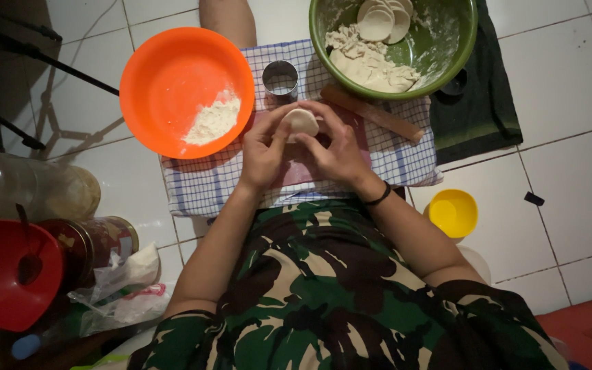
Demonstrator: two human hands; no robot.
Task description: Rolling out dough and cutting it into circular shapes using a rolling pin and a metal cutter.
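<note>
The fingertips of both hands are meeting around a small round of pale dough [302,121], pinching its edge from either side — the left hand [263,152] is closing on it with thumb and forefingers, the right hand [337,152] is cupping and gripping it from the other side, a dark band sitting at that wrist. The dough is being held just above a blue-and-white checked cloth [203,185] spread on the white tiled floor [570,171]. Just beyond the fingers a round metal cutter [280,80] is standing upright, and a wooden rolling pin [371,113] is lying aslant on the cloth. Further out, an orange bowl [173,75] is holding a heap of flour [214,120] — a green bowl [460,48] is holding dough and cut rounds. A small yellow cup [453,213] is sitting by the right forearm.
</note>
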